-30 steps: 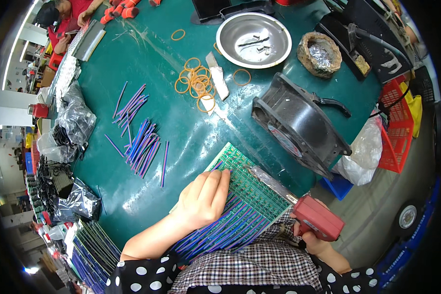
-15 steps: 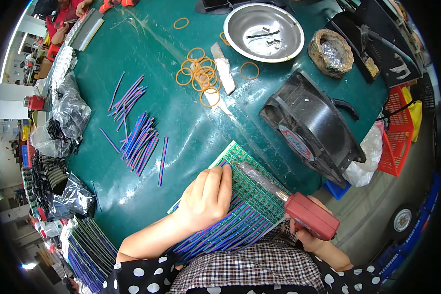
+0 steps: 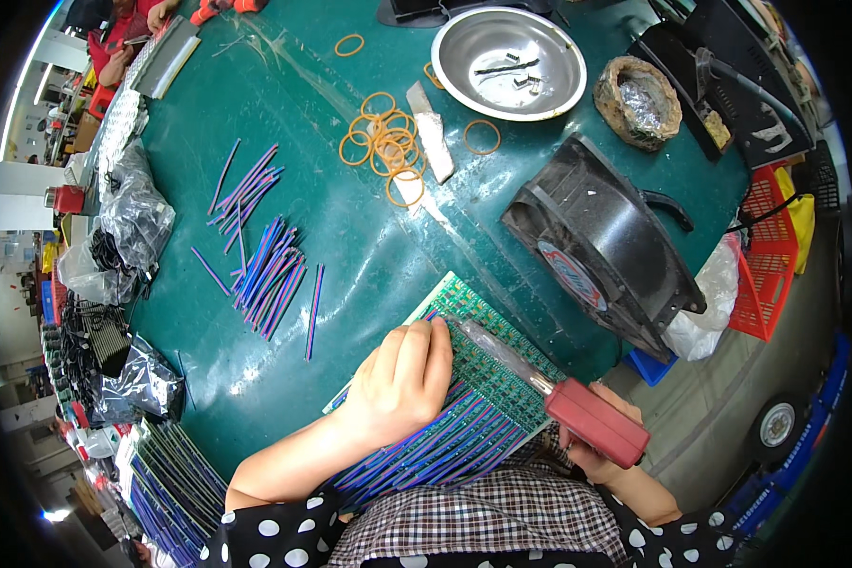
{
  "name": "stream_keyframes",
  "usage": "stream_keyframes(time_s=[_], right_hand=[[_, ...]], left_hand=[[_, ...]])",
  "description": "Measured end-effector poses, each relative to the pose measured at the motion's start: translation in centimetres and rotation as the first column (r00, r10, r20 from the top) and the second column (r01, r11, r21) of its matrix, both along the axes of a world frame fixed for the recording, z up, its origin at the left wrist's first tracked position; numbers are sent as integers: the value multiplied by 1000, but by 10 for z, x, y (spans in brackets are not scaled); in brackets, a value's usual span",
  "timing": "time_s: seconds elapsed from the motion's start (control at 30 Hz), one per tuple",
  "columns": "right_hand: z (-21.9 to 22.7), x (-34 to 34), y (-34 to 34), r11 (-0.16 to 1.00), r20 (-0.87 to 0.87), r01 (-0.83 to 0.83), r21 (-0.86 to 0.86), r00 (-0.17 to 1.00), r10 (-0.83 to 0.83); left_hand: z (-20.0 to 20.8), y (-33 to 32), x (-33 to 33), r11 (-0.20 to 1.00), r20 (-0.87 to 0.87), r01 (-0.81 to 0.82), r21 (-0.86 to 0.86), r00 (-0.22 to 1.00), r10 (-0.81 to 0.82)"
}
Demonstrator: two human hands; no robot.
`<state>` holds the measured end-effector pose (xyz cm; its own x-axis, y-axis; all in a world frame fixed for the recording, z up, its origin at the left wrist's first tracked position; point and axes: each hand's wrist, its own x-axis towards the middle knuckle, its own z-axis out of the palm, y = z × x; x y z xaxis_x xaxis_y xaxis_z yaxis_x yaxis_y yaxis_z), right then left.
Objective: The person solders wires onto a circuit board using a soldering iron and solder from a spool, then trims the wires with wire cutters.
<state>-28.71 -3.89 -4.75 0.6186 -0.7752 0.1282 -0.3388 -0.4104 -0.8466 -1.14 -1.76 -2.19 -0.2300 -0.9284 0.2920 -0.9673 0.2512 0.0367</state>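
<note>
In front of me a green circuit board (image 3: 498, 352) is tilted against my lap, with rows of blue and purple wires (image 3: 454, 435) across its lower part. My right hand (image 3: 596, 454) grips the red handle of a soldering iron (image 3: 592, 417). Its long, dull shaft reaches up-left over the board, and the tip is close to my left fingertips. My left hand (image 3: 402, 374) has its fingers pinched at the board's upper part, by the end of a wire that is mostly hidden. On the green table, loose blue and purple wires (image 3: 270, 279) lie in a pile.
A black fan (image 3: 601, 246) stands right of the board. Orange rubber bands (image 3: 388, 142), a steel bowl (image 3: 511, 66) with small parts and a rough round dish (image 3: 637, 102) sit farther back. Wired boards (image 3: 175, 483) and plastic bags (image 3: 137, 222) line the left side.
The soldering iron's handle and my right hand have shifted slightly left and down. My left hand stays almost in the same place on the board.
</note>
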Motion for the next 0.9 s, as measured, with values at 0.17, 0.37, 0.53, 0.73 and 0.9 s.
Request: stream_keyframes(time_s=[0.17, 0.37, 0.53, 0.73, 0.9], right_hand=[[3, 1, 3, 991, 46, 113, 75, 992, -116], [4, 10, -2, 987, 151, 121, 102, 979, -135], [8, 10, -7, 999, 58, 44, -6, 997, -43], [-7, -14, 4, 914, 102, 43, 403, 991, -92], [-10, -3, 2, 964, 158, 25, 265, 985, -69]], left_hand=[[0, 0, -1, 1000, 39, 3, -2, 999, -3], [-1, 1, -1, 1000, 44, 11, 5, 999, -11], [1, 0, 0, 1000, 60, 25, 6, 998, -25], [1, 1, -1, 999, 91, 28, 23, 995, -30], [2, 0, -2, 999, 88, 28, 20, 996, -30]])
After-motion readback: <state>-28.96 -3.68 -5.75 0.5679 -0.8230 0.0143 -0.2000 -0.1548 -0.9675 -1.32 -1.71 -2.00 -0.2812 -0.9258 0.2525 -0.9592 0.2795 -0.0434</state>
